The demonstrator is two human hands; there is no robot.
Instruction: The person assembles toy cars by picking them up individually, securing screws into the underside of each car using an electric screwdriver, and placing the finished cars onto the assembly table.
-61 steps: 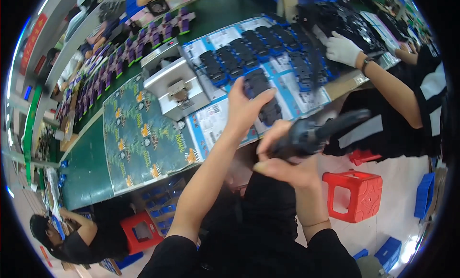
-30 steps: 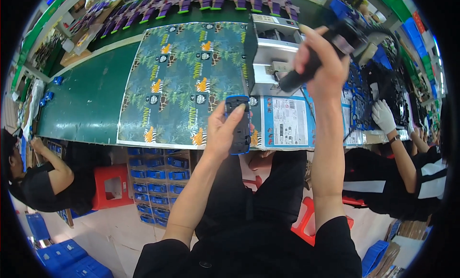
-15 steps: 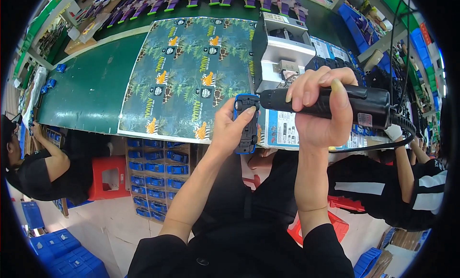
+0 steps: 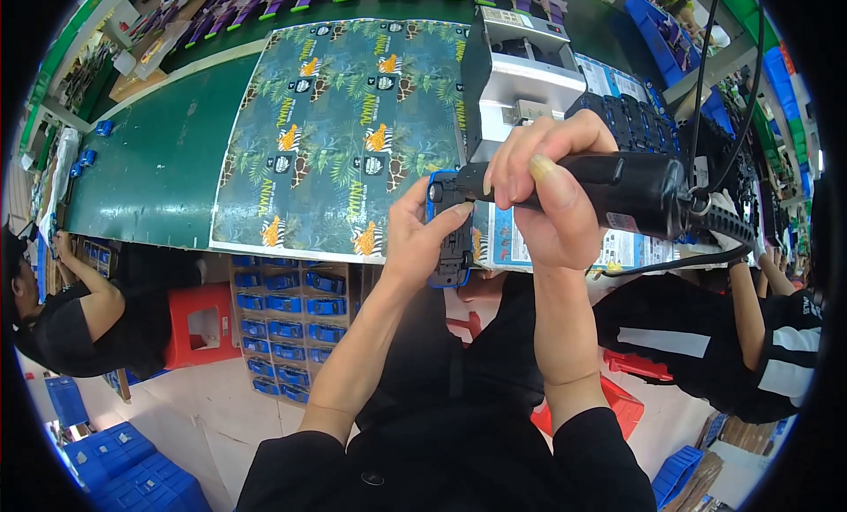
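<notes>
Left hand (image 4: pixel 416 238): grip pinched about a blue-rimmed toy car (image 4: pixel 452 263), black underside showing, at the bench's (image 4: pixel 150 199) near edge. Right hand (image 4: pixel 554 190): grip wrapped around a black power screwdriver (image 4: pixel 637 192), nose at the car's far end. Driving squarely, car firmly braced, probably serves best.

Power tool (image 4: pixel 637 187): smooth plastic. Car underside (image 4: pixel 455 252): matt plastic. Machine housing (image 4: pixel 528 86): metal.
</notes>
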